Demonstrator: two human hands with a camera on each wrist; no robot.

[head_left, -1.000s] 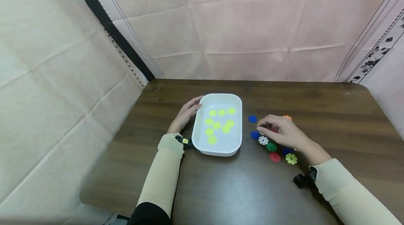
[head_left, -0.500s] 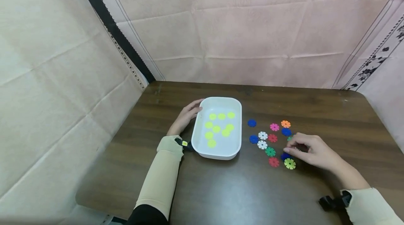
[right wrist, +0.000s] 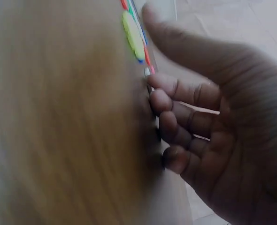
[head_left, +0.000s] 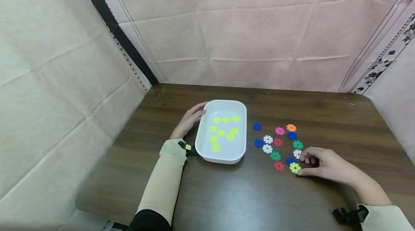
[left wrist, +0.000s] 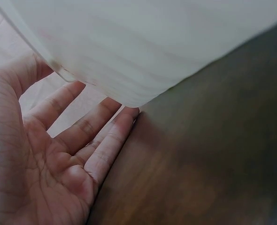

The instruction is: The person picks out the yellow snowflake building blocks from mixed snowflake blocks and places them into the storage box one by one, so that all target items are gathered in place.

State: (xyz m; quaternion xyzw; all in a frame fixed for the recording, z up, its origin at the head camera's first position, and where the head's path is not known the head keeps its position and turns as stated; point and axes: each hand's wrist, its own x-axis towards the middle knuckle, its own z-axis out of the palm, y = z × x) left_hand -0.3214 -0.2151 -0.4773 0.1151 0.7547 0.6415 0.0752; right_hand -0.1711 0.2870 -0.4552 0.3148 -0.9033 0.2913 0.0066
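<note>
A white plastic tray [head_left: 222, 157] holds several yellow-green discs [head_left: 221, 132]. My left hand [head_left: 190, 118] lies along its left side in the head view. In the left wrist view the fingers [left wrist: 97, 123] of that hand stretch out against the tray, and its thumb reaches the rim. My right hand [head_left: 325, 165] is low over the table, thumb apart from the loosely bent fingers. Its thumb tip meets a yellow-green notched disc [head_left: 295, 168], and its fingertips are beside a white notched disc [head_left: 297, 154]. Nothing shows in its grasp.
Several flat notched discs lie right of the tray: blue [head_left: 257, 127], pink [head_left: 280, 131], orange [head_left: 291, 127], red [head_left: 279, 166], green [head_left: 275, 155] and white [head_left: 267, 139]. The brown wooden table [head_left: 233, 198] meets cloth-covered walls at the back and left.
My right hand has moved right and toward me, from over the middle discs to the yellow-green disc, uncovering others. Its thumb and fingers have spread apart. The left hand stays at the tray.
</note>
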